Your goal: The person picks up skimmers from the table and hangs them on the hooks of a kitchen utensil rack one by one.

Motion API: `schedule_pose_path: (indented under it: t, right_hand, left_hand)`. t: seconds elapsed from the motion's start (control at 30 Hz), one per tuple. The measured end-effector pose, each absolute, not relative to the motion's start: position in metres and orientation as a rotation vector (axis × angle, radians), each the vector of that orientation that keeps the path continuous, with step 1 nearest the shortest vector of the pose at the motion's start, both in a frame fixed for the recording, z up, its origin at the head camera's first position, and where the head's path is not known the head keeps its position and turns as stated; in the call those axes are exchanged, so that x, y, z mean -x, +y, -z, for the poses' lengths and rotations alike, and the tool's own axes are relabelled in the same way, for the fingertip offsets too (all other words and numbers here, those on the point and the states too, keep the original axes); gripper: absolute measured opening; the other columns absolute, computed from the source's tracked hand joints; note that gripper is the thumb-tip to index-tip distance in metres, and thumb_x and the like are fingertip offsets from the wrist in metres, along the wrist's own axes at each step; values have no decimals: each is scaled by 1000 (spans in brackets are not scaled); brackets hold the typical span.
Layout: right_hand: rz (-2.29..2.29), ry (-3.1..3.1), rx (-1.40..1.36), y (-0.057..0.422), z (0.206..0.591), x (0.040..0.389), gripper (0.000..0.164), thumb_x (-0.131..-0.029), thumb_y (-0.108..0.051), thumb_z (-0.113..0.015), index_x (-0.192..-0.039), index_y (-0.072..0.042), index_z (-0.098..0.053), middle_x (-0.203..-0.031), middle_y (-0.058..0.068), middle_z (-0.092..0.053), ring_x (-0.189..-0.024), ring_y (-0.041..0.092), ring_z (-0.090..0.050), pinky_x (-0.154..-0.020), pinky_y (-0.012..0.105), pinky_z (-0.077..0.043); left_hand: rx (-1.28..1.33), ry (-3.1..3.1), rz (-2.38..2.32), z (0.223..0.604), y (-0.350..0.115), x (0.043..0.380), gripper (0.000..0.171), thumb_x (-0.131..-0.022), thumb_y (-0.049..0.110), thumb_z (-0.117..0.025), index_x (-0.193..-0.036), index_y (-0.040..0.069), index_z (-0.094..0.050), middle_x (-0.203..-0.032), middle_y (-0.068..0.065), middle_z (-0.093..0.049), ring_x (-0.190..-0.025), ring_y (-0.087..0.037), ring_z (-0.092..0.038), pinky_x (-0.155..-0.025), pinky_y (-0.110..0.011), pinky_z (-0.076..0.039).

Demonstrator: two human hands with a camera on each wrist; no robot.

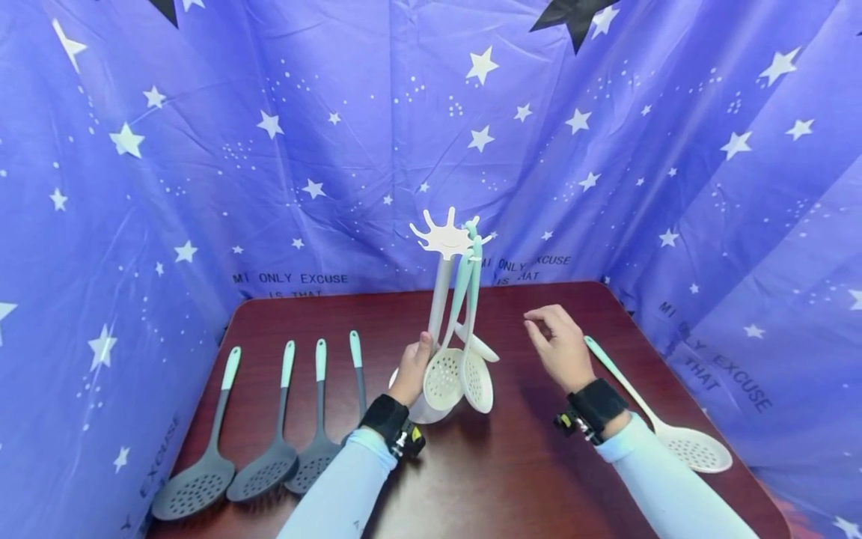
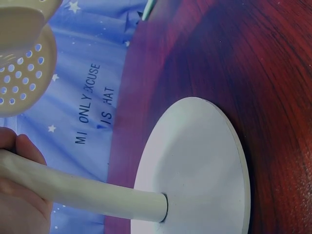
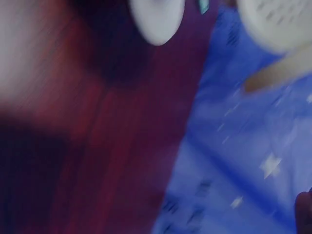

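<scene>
My left hand [image 1: 411, 374] grips the pole of a white utensil stand [image 1: 446, 238], which has curved hooks on top and a round base [image 2: 200, 156] on the table. Cream skimmers [image 1: 443, 379] with mint handles hang from its right-hand hooks. Behind them shows part of another pale utensil [image 1: 481, 346], its kind partly hidden. To the right of the stand, my right hand [image 1: 559, 348] hovers over the table with loosely bent fingers and nothing in it. Nearest to that hand lies a cream skimmer [image 1: 694, 449] with a mint handle. The right wrist view is blurred.
On the left of the dark red table [image 1: 512, 464] lie several grey skimmers [image 1: 195, 486] with mint handles, in a row. My left forearm partly covers the one closest to the stand. A blue star-printed cloth [image 1: 377, 150] hangs behind and at both sides.
</scene>
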State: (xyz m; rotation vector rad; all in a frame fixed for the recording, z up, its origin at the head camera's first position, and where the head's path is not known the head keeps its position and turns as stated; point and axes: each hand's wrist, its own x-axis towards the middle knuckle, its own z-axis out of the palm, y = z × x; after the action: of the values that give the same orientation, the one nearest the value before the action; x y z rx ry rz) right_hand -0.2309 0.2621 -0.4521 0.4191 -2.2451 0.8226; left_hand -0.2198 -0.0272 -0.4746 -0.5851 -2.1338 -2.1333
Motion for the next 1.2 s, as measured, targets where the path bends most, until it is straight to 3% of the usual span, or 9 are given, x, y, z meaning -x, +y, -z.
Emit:
schedule_pose_path:
  t: [0.17, 0.33, 0.53, 0.73, 1.0, 1.2]
  right_hand:
    - [-702, -2464, -249, 312, 471, 231, 20, -91, -2, -76, -110, -1, -71, -107, 14, -64, -90, 29, -69, -79, 41, -57]
    - [-571, -2705, -87, 361, 487, 225, 27, -91, -6, -73, -117, 2, -67, -116, 26, -61, -101, 43, -65, -85, 58, -52]
    - [-449, -2903, 163, 408, 506, 222, 34, -93, -15, -69, -121, 3, -63, -114, 30, -59, -102, 49, -61, -79, 64, -50]
    - [-360, -3085, 238, 436, 521, 217, 46, -93, -19, -71, -127, 9, -57, -111, 35, -59, -104, 53, -59, -82, 66, -49]
    - [-316, -3128, 241, 453, 527, 213, 22, -87, -15, -73, -98, 3, -64, -93, 26, -65, -94, 49, -63, -76, 64, -51]
    - [-341, -3136, 278, 456, 528, 210, 22, -87, -13, -70, -100, 3, -63, -96, 28, -66, -93, 50, -63, -74, 64, -51]
  left_hand:
    - [576, -2130, 2130, 474, -29, 219, 89, -91, 81, -24, -77, 0, -57, -66, -2, -48, -62, -13, -47, -65, -23, -41]
    - [581, -2128, 2143, 474, -30, 219, 96, -90, 82, -24, -81, -7, -59, -66, -2, -50, -63, -13, -48, -66, -23, -42]
    - [592, -2118, 2151, 474, -31, 219, 98, -90, 83, -25, -81, -8, -59, -66, -4, -49, -63, -16, -48, -66, -24, -42]
    - [599, -2106, 2167, 473, -31, 218, 99, -91, 83, -25, -81, -10, -58, -66, -4, -50, -63, -11, -48, -66, -23, -42]
    - [572, -2084, 2174, 474, -30, 218, 88, -92, 81, -27, -76, 0, -57, -65, 4, -50, -63, -6, -48, -66, -23, -43]
    - [570, -2083, 2164, 475, -29, 218, 93, -91, 82, -26, -77, -5, -57, -66, -1, -49, -62, -7, -47, -65, -23, -42]
